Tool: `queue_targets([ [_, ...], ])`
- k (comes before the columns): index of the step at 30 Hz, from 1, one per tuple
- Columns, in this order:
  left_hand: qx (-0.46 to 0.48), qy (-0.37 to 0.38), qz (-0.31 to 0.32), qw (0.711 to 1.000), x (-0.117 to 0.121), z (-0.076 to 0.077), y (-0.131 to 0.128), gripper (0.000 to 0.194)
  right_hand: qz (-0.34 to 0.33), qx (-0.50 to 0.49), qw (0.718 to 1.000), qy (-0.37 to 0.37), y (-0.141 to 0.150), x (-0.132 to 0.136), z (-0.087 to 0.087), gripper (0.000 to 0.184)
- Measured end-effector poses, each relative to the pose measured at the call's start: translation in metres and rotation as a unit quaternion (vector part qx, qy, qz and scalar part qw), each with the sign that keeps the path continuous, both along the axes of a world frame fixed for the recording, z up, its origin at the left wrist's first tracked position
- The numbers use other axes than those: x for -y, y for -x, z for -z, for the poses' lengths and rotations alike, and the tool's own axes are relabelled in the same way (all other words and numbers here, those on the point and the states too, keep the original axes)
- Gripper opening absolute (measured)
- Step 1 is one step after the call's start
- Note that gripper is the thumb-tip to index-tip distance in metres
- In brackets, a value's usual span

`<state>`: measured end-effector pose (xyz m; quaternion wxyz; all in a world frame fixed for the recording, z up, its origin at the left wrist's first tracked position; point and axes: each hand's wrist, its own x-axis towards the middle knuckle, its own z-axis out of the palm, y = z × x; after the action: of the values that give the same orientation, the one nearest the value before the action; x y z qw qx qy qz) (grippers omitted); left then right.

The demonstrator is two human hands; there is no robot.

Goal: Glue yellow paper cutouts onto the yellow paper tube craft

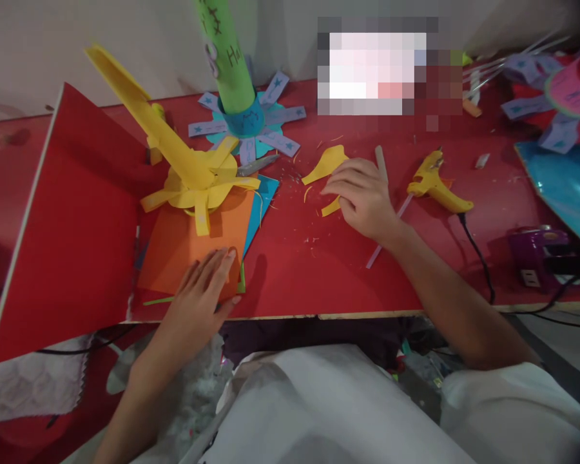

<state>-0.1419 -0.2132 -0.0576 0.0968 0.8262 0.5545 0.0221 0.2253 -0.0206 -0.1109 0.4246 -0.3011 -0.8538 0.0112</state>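
Note:
My left hand [203, 280] lies flat, fingers stretched out, on a sheet of orange paper [174, 241]. Blue paper [265, 193] and a sliver of green show under that sheet. A yellow paper model [200, 180], with a tall tube and strips spread round its base, stands on the orange sheet and leans left. My right hand [362, 196] is over the table with loosely bent fingers, beside a yellow paper scrap [325, 164] and a smaller yellow strip [330, 207]. The fingers partly cover both pieces; whether they touch them I cannot tell.
A yellow glue gun [439, 183] with a black cord lies right of my right hand. Scissors [258, 166] lie behind the papers. A green paper tube [232, 71] stands at the back. A red upright board [72, 225] is at left, a purple box [536, 254] at right.

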Motion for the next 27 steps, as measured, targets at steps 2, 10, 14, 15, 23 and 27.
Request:
queue_targets([
  [2, -0.016, -0.003, 0.003, 1.000, 0.001, 0.001, -0.005, 0.088, -0.016, -0.003, 1.000, -0.005, 0.003, 0.002, 0.000, 0.037],
  [10, -0.011, -0.028, -0.024, 0.999, -0.004, 0.003, -0.006, 0.081, -0.033, -0.015, 0.998, 0.060, 0.008, 0.005, 0.006, 0.035],
  [14, 0.077, -0.040, -0.081, 0.993, -0.007, 0.005, 0.005, 0.052, -0.048, -0.012, 0.995, 0.091, 0.014, 0.010, -0.002, 0.037],
  [15, 0.104, -0.028, -0.087, 0.990, -0.007, 0.005, 0.009, 0.048, -0.053, -0.003, 0.993, 0.106, 0.017, 0.013, -0.006, 0.037],
  [23, 0.214, 0.004, -0.165, 0.963, -0.009, 0.009, 0.029, 0.038, -0.204, 0.153, 0.957, 0.138, 0.066, 0.041, -0.034, 0.034],
  [27, 0.172, -0.079, -0.220, 0.957, -0.005, 0.015, 0.030, 0.032, -0.247, 0.230, 0.936, 0.101, 0.105, 0.065, -0.039, 0.027],
])
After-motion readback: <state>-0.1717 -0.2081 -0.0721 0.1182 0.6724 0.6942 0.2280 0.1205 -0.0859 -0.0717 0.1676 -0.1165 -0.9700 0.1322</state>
